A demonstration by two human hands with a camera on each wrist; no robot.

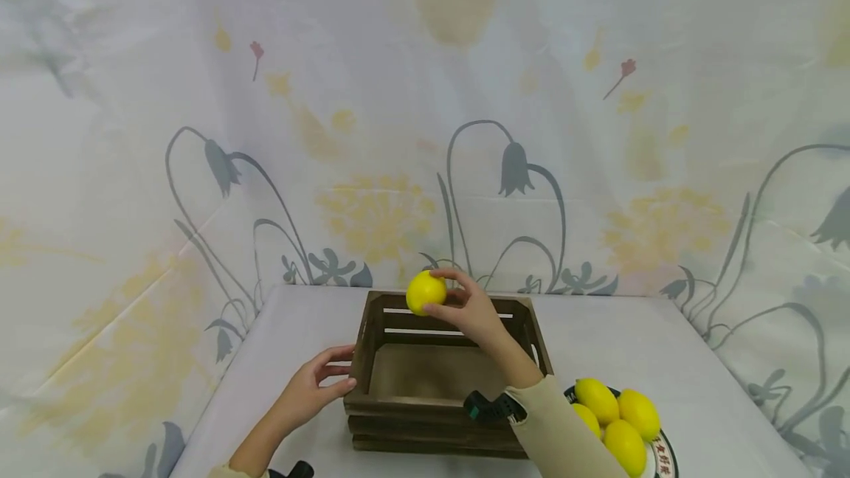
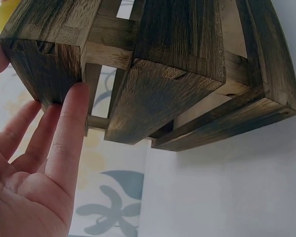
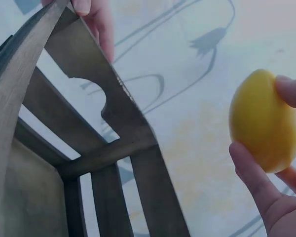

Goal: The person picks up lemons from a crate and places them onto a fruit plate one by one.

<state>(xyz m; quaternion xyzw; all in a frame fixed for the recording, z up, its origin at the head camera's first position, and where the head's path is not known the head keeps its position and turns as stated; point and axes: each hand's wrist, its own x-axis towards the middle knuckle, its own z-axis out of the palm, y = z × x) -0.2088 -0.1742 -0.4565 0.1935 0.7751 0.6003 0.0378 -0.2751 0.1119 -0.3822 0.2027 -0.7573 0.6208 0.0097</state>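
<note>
Over the far part of the slatted wooden crate [image 1: 443,408], my right hand [image 1: 477,313] holds a yellow lemon [image 1: 426,293] between thumb and fingers. In the right wrist view the lemon [image 3: 262,121] appears apart from the crate's rim, with nothing under it. My left hand [image 1: 307,394] touches the outside of the crate's left end. Up close, in the left wrist view, extended fingers [image 2: 69,133] rest against the ends of the dark slats [image 2: 158,98]. The part of the crate's floor [image 1: 425,369] that shows is bare.
Right of the crate, a plate [image 1: 666,456] with a dark patterned rim bears several lemons [image 1: 626,447], partly hidden behind my right sleeve. Everything stands on a white table [image 1: 614,334]. A flower-printed curtain [image 1: 398,131] hangs behind and at both sides.
</note>
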